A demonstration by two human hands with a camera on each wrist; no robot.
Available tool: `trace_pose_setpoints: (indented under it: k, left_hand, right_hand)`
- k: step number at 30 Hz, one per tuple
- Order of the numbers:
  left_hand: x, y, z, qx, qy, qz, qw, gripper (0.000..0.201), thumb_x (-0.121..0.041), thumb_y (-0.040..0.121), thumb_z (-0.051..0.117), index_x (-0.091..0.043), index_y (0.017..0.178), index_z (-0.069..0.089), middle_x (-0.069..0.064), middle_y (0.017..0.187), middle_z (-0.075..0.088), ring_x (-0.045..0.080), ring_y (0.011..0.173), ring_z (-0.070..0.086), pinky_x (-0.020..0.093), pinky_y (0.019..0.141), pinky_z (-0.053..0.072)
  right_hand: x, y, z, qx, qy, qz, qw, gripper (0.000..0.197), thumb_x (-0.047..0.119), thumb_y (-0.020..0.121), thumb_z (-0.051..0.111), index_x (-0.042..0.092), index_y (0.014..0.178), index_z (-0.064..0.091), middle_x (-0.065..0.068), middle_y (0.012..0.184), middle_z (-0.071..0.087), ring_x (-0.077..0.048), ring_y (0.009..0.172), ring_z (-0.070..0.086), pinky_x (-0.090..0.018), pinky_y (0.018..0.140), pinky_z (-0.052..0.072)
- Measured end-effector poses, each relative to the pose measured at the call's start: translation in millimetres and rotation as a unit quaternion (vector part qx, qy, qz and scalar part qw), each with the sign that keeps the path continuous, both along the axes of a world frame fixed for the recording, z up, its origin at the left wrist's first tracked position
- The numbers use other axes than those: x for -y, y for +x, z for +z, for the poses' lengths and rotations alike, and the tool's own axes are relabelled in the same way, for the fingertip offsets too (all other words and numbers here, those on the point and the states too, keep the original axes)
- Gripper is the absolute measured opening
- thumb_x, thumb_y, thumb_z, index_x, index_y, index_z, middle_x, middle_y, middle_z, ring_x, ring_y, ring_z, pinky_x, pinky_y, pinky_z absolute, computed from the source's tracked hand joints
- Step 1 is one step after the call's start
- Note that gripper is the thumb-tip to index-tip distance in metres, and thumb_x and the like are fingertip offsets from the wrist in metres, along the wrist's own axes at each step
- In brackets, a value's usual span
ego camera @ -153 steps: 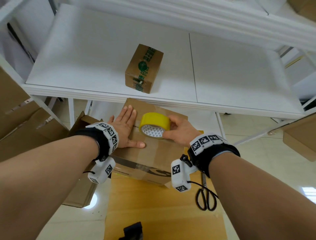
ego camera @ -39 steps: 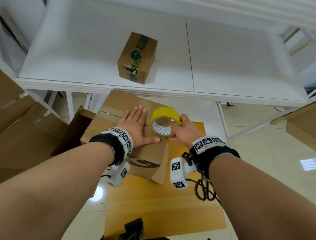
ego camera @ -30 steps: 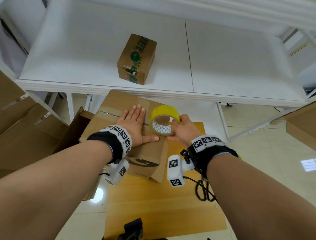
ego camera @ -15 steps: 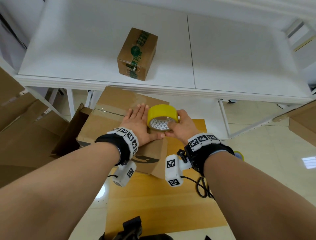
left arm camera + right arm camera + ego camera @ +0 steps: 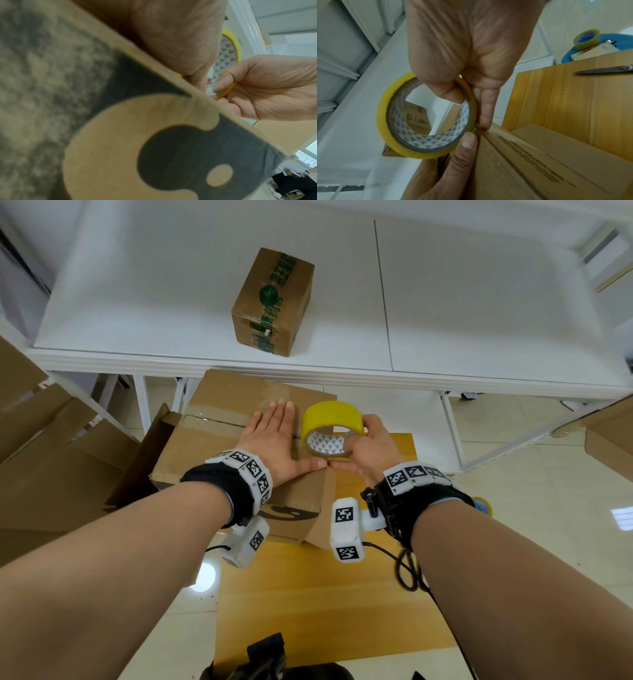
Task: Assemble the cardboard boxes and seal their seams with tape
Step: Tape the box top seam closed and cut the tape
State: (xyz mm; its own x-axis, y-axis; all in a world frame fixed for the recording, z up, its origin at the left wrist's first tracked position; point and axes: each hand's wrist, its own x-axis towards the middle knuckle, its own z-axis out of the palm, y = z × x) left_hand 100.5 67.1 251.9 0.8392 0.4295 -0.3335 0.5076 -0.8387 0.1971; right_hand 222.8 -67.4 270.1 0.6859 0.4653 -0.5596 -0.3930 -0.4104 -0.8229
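Note:
A brown cardboard box [image 5: 219, 440] with a black printed logo [image 5: 171, 142] stands on the wooden table [image 5: 325, 604]. My left hand [image 5: 277, 440] lies flat on the box top, fingers straight, thumb stretched toward the right edge. My right hand [image 5: 368, 446] grips a yellow tape roll [image 5: 330, 424] at the box's right edge, thumb inside the core [image 5: 447, 93], fingers outside. The roll [image 5: 426, 121] stands on edge above the box top. My left thumb [image 5: 464, 148] presses by the roll's lower rim. A strip of clear tape [image 5: 219, 412] shines on the box top.
A small sealed box with green tape [image 5: 274, 302] sits on the white shelf [image 5: 479, 320] ahead. Scissors [image 5: 604, 70] lie on the wooden table at the right. A second tape roll [image 5: 586, 38] rests on a blue thing. Flattened cardboard [image 5: 41, 446] stands at the left.
The box has been shifted to the left on the table. My right hand has brought the roll to the box's right edge, where my left thumb now meets it.

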Motion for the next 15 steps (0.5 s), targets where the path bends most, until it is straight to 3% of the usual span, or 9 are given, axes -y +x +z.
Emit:
trace_pose_setpoints:
  k: [7, 11, 15]
  left_hand:
    - [4, 1, 5, 0.061, 0.012, 0.027, 0.998, 0.12, -0.088, 0.071, 0.031, -0.011, 0.151, -0.013, 0.005, 0.161, -0.007, 0.019, 0.148, -0.007, 0.039, 0.121, -0.001]
    - [6, 0, 2, 0.057, 0.023, 0.032, 0.998, 0.114, -0.087, 0.074, 0.022, -0.012, 0.152, -0.011, 0.004, 0.161, -0.006, 0.019, 0.148, -0.007, 0.039, 0.121, -0.002]
    - [4, -2, -2, 0.032, 0.031, 0.021, 0.999, 0.111, -0.088, 0.074, 0.011, -0.012, 0.152, -0.011, 0.004, 0.161, -0.009, 0.019, 0.148, -0.01, 0.039, 0.12, -0.004]
  right_hand:
    - [-1, 2, 3, -0.003, 0.024, -0.017, 1.0, 0.038, -0.005, 0.09, 0.049, 0.022, 0.118, 0.047, -0.018, 0.123, 0.059, -0.037, 0.102, 0.068, -0.05, 0.074, 0.062]
    - [-3, 0, -3, 0.0, 0.029, -0.027, 0.999, 0.039, -0.002, 0.09, 0.054, 0.021, 0.121, 0.045, -0.018, 0.126, 0.058, -0.037, 0.104, 0.067, -0.048, 0.075, 0.062]
    - [-4, -5, -11, -0.023, 0.037, -0.042, 0.998, 0.04, 0.015, 0.093, 0.066, 0.017, 0.129, 0.048, -0.013, 0.126, 0.061, -0.031, 0.106, 0.068, -0.039, 0.073, 0.062]
